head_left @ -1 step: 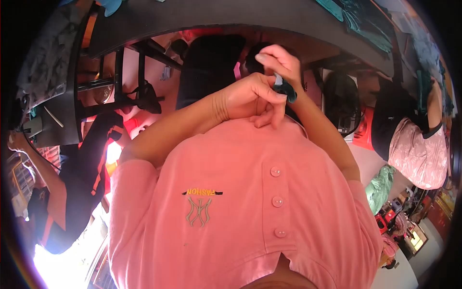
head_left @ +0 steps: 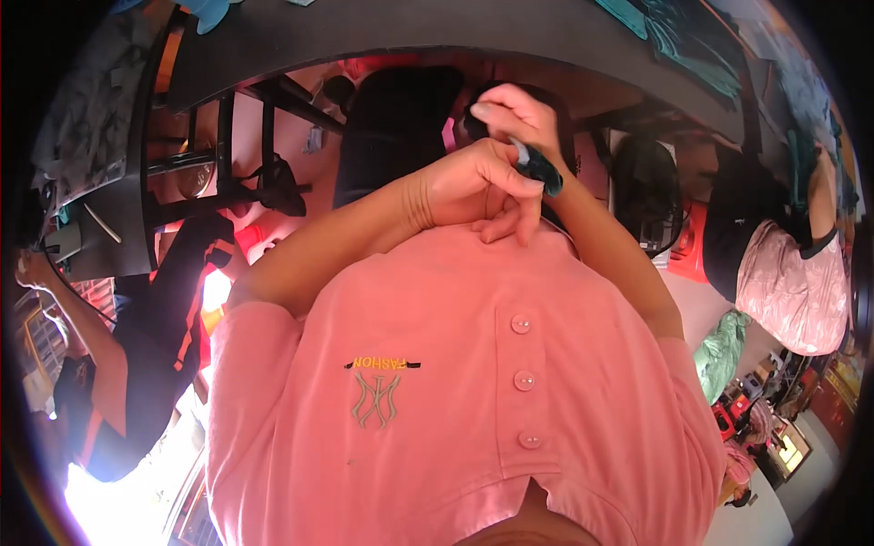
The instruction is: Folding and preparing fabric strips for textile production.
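In front of my chest my two hands meet. My left hand (head_left: 469, 189) reaches across to my right wrist, its thumb and fingers closed at a dark teal band (head_left: 541, 171) with a pale grey strip at its edge. The band lies at the wrist; whether it runs all the way round is hidden. Farther from me, my right hand (head_left: 523, 114) is bent over with its fingers curled in, and its palm cannot be seen. Below both hands is the pink buttoned shirt (head_left: 428, 318) that I wear.
A long dark table (head_left: 382, 32) spans the far side, with teal cloth (head_left: 687, 45) at its right. Dark chairs (head_left: 396, 127) stand beneath. A person in dark clothing (head_left: 137, 373) is at the left, another person in pale pink (head_left: 790, 287) at the right. A black fan (head_left: 648, 196) stands between.
My right hand's fingertips have shifted slightly to the left. My left hand keeps its place at the band.
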`<state>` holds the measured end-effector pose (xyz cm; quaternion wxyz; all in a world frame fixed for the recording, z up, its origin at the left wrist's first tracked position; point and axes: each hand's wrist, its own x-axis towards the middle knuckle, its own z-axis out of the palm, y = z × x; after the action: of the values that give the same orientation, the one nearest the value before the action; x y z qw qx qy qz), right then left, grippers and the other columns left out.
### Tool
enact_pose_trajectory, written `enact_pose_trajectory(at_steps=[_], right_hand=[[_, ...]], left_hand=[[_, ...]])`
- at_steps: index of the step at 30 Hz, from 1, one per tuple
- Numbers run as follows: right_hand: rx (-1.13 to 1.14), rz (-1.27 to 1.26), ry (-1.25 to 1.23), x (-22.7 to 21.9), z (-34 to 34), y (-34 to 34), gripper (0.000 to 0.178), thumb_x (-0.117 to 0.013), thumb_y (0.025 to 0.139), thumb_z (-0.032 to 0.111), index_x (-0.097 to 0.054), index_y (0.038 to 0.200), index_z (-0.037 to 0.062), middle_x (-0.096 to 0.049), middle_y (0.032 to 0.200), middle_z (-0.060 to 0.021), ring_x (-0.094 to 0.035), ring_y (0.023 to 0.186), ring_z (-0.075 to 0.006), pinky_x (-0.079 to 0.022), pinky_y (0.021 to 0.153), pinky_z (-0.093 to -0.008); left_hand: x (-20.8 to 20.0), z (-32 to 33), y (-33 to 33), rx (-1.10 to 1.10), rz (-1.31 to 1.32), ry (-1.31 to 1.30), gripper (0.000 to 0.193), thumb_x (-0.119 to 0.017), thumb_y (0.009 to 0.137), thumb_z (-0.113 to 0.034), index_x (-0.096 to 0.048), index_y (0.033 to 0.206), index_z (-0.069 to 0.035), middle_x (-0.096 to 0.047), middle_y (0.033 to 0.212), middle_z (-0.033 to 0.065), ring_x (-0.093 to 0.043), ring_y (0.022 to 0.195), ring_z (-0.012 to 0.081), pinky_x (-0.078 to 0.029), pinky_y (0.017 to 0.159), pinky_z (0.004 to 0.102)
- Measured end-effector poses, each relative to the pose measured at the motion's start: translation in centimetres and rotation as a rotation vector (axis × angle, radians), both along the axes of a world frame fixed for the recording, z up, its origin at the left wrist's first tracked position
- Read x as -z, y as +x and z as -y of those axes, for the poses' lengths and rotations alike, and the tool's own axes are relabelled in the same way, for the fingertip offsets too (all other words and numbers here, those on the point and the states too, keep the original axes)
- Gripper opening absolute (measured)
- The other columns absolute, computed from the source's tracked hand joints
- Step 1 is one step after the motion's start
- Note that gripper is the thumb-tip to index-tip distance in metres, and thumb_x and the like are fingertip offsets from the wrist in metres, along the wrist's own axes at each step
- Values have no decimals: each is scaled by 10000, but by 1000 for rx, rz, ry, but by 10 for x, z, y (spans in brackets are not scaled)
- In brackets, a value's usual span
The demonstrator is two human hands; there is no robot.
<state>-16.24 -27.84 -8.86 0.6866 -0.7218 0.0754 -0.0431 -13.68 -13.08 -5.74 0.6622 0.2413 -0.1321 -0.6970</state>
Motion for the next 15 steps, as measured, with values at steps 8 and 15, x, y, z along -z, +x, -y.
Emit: enact_pose_trajectory(at_steps=[8, 15], right_hand=[[-237, -133, 147, 9, -26, 25, 186, -692, 859, 195, -612, 855, 27, -468, 605, 30, -409, 549, -52, -321, 478, -250], [-140, 53, 13, -10, -16, 1, 204, -674, 855, 190, -602, 902, 4, -586, 756, -35, -549, 684, -106, -450, 631, -265]], left_hand=[[5, -3, -3, 18, 107, 7, 590, -427, 978, -509, -611, 991, 52, -614, 624, 168, -447, 364, 183, -380, 427, 269], [-10, -12, -1, -37, 16, -147, 856, -298, 898, -740, -622, 914, 52, -527, 499, 102, -466, 407, 187, -389, 514, 264]])
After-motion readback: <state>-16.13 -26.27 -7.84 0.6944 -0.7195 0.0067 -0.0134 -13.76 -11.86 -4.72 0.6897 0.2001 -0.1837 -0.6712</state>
